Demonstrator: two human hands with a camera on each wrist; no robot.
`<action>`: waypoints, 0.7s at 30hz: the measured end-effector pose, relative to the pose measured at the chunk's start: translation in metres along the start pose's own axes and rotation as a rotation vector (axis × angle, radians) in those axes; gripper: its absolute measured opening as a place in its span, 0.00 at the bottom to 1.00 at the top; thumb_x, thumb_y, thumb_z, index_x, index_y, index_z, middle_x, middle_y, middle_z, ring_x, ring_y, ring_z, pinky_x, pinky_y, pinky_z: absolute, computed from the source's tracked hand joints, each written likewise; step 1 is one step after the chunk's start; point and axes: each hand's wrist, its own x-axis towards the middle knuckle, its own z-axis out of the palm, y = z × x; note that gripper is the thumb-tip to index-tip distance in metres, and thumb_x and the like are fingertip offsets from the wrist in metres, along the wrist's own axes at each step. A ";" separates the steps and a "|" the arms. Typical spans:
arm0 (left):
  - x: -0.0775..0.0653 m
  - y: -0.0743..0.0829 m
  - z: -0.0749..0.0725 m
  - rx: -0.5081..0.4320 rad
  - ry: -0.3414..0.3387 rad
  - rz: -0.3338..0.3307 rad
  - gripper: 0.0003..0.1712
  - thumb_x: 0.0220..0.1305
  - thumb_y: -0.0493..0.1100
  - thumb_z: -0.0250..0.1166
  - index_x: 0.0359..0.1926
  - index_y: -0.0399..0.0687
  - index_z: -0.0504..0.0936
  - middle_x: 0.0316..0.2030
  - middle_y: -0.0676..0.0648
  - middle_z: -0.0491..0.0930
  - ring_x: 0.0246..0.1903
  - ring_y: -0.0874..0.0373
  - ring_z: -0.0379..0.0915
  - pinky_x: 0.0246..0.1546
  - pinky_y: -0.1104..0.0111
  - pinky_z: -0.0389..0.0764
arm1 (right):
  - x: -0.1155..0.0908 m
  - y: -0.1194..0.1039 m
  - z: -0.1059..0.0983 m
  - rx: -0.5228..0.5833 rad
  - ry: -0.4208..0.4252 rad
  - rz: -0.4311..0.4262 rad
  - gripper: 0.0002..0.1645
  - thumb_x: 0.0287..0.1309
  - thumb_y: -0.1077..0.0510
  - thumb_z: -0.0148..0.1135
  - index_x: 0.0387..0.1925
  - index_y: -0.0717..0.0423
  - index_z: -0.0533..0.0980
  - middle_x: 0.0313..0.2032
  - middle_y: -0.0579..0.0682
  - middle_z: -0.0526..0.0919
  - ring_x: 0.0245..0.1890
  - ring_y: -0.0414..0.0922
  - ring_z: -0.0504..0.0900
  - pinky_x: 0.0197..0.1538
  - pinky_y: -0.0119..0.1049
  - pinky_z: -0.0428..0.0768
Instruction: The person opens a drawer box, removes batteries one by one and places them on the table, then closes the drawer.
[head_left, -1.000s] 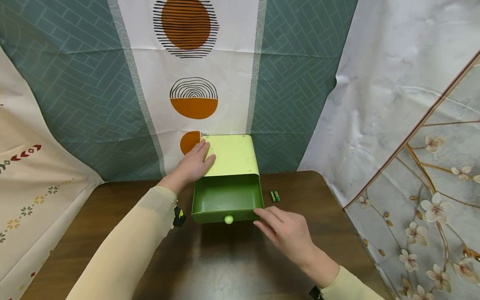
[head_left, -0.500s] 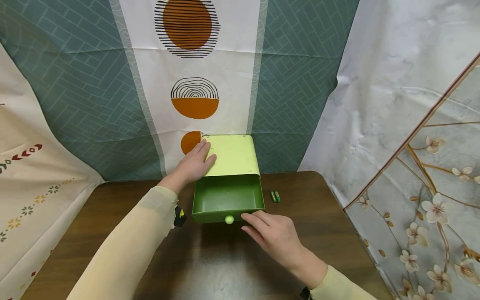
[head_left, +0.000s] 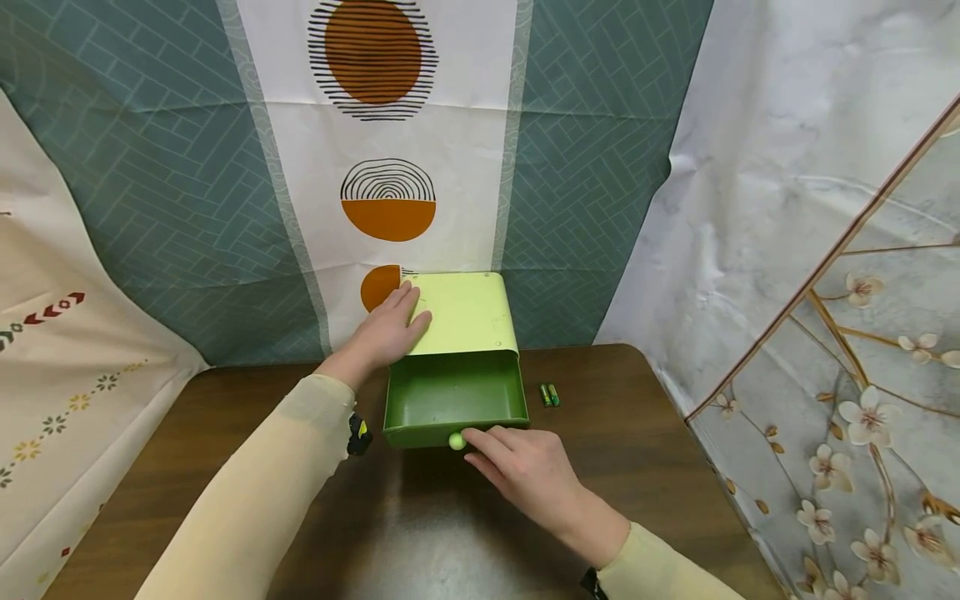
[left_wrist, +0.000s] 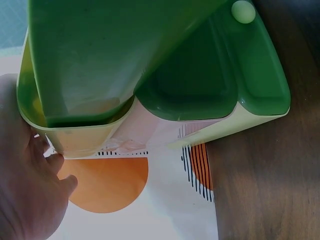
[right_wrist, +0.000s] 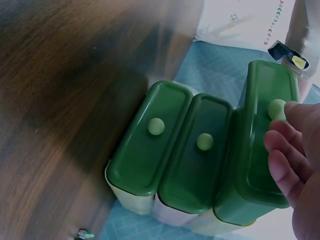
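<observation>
A small cabinet with a pale yellow-green top (head_left: pixel 465 312) stands against the back of the table. Its dark green top drawer (head_left: pixel 455 392) is pulled out, nothing showing inside. My left hand (head_left: pixel 384 327) rests on the cabinet's top left side with fingers spread. At the drawer front, my right hand (head_left: pixel 525 467) has a fingertip right at the side of the round light green knob (head_left: pixel 457 441), its other fingers loosely bent below. The right wrist view shows that same knob (right_wrist: pixel 276 109) beside the fingertip, with two pushed-in drawers (right_wrist: pixel 197 155) under the top one.
Two small green batteries (head_left: pixel 550 394) lie on the brown wooden table (head_left: pixel 600 425), right of the cabinet. A patterned cloth (head_left: pixel 390 133) hangs directly behind it. Floral fabric (head_left: pixel 840 417) borders the right side, cream fabric (head_left: pixel 75 400) the left.
My right hand has slid left along the drawer front, from its right corner to the knob. The left hand, cabinet and drawer stay as they were.
</observation>
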 end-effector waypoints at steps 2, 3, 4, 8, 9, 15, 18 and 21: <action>0.000 0.000 0.000 0.002 -0.001 0.003 0.44 0.89 0.62 0.43 0.90 0.40 0.46 0.89 0.39 0.38 0.88 0.40 0.34 0.85 0.46 0.43 | 0.001 -0.001 0.002 -0.008 -0.006 -0.001 0.21 0.61 0.54 0.85 0.54 0.48 0.88 0.31 0.37 0.85 0.24 0.35 0.84 0.26 0.28 0.80; 0.000 0.000 0.000 0.003 0.000 0.004 0.44 0.89 0.62 0.43 0.90 0.40 0.46 0.89 0.39 0.38 0.88 0.40 0.34 0.85 0.46 0.43 | 0.002 -0.001 0.004 -0.014 -0.008 -0.002 0.21 0.60 0.54 0.85 0.54 0.48 0.88 0.30 0.36 0.84 0.23 0.35 0.83 0.25 0.28 0.78; 0.000 0.000 0.000 0.004 0.002 0.005 0.44 0.89 0.61 0.43 0.90 0.40 0.47 0.89 0.39 0.39 0.88 0.40 0.34 0.85 0.47 0.43 | 0.003 -0.002 0.005 -0.018 -0.011 -0.003 0.21 0.60 0.54 0.86 0.53 0.47 0.88 0.29 0.36 0.83 0.22 0.35 0.82 0.24 0.27 0.77; 0.000 0.000 -0.001 0.004 0.006 0.007 0.44 0.89 0.61 0.43 0.90 0.39 0.47 0.89 0.38 0.39 0.88 0.39 0.35 0.85 0.46 0.43 | 0.006 -0.003 0.009 -0.029 -0.010 -0.008 0.21 0.57 0.54 0.87 0.51 0.46 0.88 0.26 0.36 0.82 0.21 0.34 0.81 0.23 0.27 0.76; 0.000 0.000 -0.001 0.004 0.006 0.007 0.44 0.89 0.61 0.43 0.90 0.39 0.47 0.89 0.38 0.39 0.88 0.39 0.35 0.85 0.46 0.43 | 0.007 -0.004 0.010 -0.031 -0.011 -0.008 0.20 0.57 0.55 0.87 0.51 0.46 0.88 0.27 0.36 0.82 0.21 0.35 0.81 0.23 0.27 0.76; 0.000 0.000 -0.001 0.002 0.002 0.002 0.45 0.89 0.62 0.44 0.90 0.39 0.47 0.89 0.39 0.39 0.88 0.40 0.35 0.85 0.46 0.43 | 0.010 -0.004 0.013 -0.041 -0.013 -0.005 0.18 0.59 0.56 0.86 0.49 0.46 0.88 0.30 0.36 0.85 0.23 0.36 0.83 0.23 0.28 0.77; 0.000 0.000 -0.001 0.003 0.000 0.001 0.44 0.89 0.61 0.44 0.90 0.39 0.47 0.89 0.39 0.39 0.88 0.40 0.35 0.85 0.47 0.43 | 0.012 -0.004 0.014 -0.047 -0.011 -0.003 0.18 0.59 0.56 0.86 0.49 0.46 0.88 0.30 0.36 0.85 0.23 0.36 0.84 0.23 0.29 0.78; 0.000 0.000 -0.002 0.003 0.001 0.003 0.44 0.90 0.60 0.45 0.90 0.39 0.47 0.89 0.38 0.40 0.88 0.40 0.35 0.85 0.46 0.44 | 0.013 -0.002 0.015 -0.058 -0.008 -0.001 0.17 0.58 0.56 0.86 0.48 0.46 0.88 0.29 0.36 0.85 0.22 0.36 0.83 0.23 0.29 0.77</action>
